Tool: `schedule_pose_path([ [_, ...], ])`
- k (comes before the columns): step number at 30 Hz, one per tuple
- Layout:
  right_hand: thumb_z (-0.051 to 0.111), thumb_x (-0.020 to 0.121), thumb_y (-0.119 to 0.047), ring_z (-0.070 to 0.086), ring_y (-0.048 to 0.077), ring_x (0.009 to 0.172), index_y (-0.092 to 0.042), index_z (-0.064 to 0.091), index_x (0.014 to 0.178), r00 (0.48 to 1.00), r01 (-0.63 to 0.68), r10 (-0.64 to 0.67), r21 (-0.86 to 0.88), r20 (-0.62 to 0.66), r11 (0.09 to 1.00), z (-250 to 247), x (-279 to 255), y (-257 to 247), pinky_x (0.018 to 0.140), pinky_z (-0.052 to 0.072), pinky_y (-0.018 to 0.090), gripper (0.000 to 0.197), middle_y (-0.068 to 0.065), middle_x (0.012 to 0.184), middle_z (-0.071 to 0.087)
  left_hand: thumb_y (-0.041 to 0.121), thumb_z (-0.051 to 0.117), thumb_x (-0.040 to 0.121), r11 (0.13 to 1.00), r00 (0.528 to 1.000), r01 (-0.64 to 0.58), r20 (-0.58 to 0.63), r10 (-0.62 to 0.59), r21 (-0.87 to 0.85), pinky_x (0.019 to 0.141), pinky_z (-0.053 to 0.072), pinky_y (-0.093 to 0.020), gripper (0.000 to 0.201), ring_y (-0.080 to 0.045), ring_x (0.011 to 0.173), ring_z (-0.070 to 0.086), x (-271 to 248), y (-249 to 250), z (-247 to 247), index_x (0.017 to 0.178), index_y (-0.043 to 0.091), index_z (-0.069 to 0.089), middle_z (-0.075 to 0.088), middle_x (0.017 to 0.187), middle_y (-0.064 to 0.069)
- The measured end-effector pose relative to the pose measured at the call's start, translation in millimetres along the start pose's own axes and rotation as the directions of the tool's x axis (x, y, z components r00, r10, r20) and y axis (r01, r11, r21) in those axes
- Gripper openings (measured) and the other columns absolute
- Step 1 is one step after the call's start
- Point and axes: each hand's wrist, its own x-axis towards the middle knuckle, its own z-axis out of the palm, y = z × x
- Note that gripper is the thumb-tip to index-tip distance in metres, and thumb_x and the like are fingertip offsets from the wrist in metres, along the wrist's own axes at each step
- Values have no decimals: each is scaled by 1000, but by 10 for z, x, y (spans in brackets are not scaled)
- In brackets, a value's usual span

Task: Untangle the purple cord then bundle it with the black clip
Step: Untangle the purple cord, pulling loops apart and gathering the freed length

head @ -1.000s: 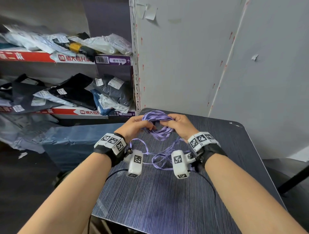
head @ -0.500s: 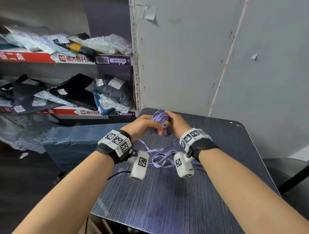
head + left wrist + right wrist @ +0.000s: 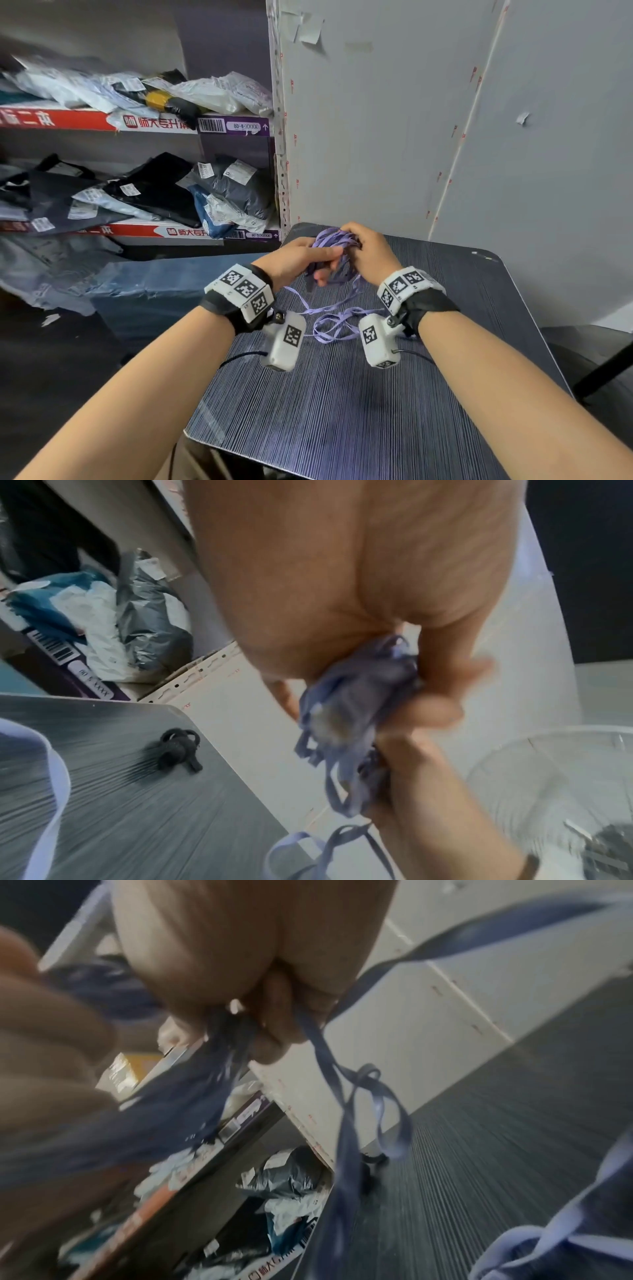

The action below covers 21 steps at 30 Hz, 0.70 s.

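Note:
The purple cord (image 3: 337, 240) is gathered into a bunch of loops between both hands above the far end of the striped table (image 3: 342, 411). My left hand (image 3: 327, 265) grips the bunch from the left, thumb on top. My right hand (image 3: 354, 248) curls its fingers round the same bunch (image 3: 356, 704) from the right. Loose cord loops (image 3: 334, 325) trail onto the table between my wrists. The black clip (image 3: 178, 750) lies on the table near its far left corner, apart from both hands; the right wrist view shows the black clip (image 3: 373, 1160) partly behind a hanging loop (image 3: 359, 1096).
A grey wall panel (image 3: 376, 137) stands right behind the table's far edge. Shelves (image 3: 137, 123) stuffed with parcels are to the left, beyond the table's left edge. A dark chair (image 3: 599, 359) stands at the right.
My hands have closed in on each other and squeezed the spread loops into one tight bunch. The right hand has turned over the top of it. The trailing loops have shifted little.

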Motion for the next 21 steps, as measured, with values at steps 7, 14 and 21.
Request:
schedule_pose_path([
  [7, 48, 83, 7, 55, 11, 57, -6, 69, 87, 976, -182, 158, 161, 153, 970, -28, 14, 95, 55, 45, 23, 25, 7, 68, 64, 20, 47, 98, 982, 994, -32, -93, 50, 186, 36, 19, -15, 42, -8, 32, 20, -26, -10, 157, 58, 8, 43, 28, 37, 9],
  [14, 42, 86, -2, 58, 19, 40, 5, 60, 86, 943, -250, 260, -73, 206, 965, -24, -20, 84, 36, 37, 19, 19, 21, 74, 61, 13, 47, 97, 998, 996, -35, -80, 32, -43, 52, 9, -34, 38, -6, 33, 19, 19, -23, 252, 59, 11, 44, 29, 40, 8],
  [21, 44, 91, -26, 62, 32, 99, -26, 63, 98, 951, -122, 274, -641, 144, 758, -54, -73, 69, 77, 45, 34, 21, 9, 107, 67, 18, 43, 100, 993, 994, 89, 52, -93, 76, 38, 27, -15, 40, -6, 32, 25, 57, 21, 333, 60, 11, 39, 31, 40, 6],
])
